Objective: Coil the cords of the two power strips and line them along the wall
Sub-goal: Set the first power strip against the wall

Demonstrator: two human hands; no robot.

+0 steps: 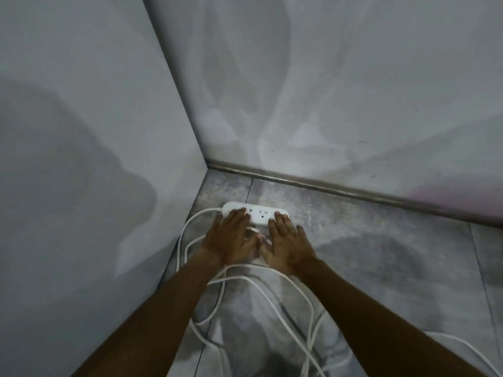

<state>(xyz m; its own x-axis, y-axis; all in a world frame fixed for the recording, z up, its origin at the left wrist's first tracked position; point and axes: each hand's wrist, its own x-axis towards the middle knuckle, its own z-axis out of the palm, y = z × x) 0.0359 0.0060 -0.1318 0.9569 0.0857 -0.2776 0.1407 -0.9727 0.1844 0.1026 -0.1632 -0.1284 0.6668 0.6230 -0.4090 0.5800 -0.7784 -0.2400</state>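
Note:
A white power strip lies on the grey tiled floor near the room's corner, roughly parallel to the back wall and a little short of it. My left hand rests flat with its fingertips on the strip's left end. My right hand lies flat with its fingertips on the strip's right part. Both hands have their fingers spread and grip nothing. Something white and blurred shows between my hands; I cannot tell if it is a second strip. White cords lie in loose, tangled loops on the floor under my forearms.
The left wall and back wall meet at a corner just beyond the strip. A metal skirting strip runs along the foot of the back wall. More cord trails off at the lower right.

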